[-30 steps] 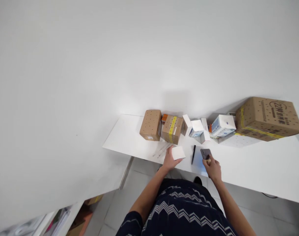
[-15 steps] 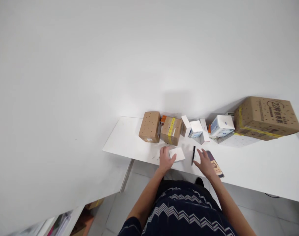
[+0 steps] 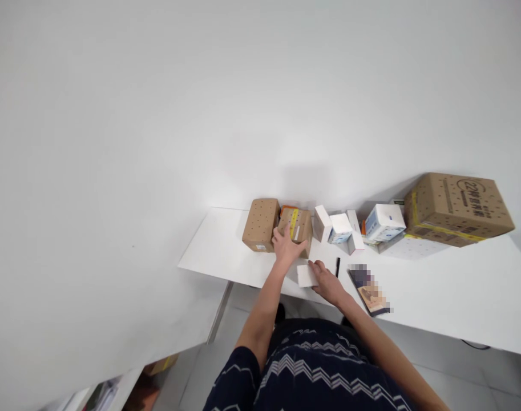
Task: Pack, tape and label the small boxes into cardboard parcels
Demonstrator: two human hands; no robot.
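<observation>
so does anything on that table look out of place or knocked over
Nothing looks spilled or damaged. The small white boxes near the wall sit at mixed angles, loosely bunched. The left hand rests on the taped brown box; the right hand touches a small white box near the table edge.

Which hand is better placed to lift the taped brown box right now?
Left. The left hand already rests on the taped brown box, while the right hand is lower, touching the small white box.
</observation>
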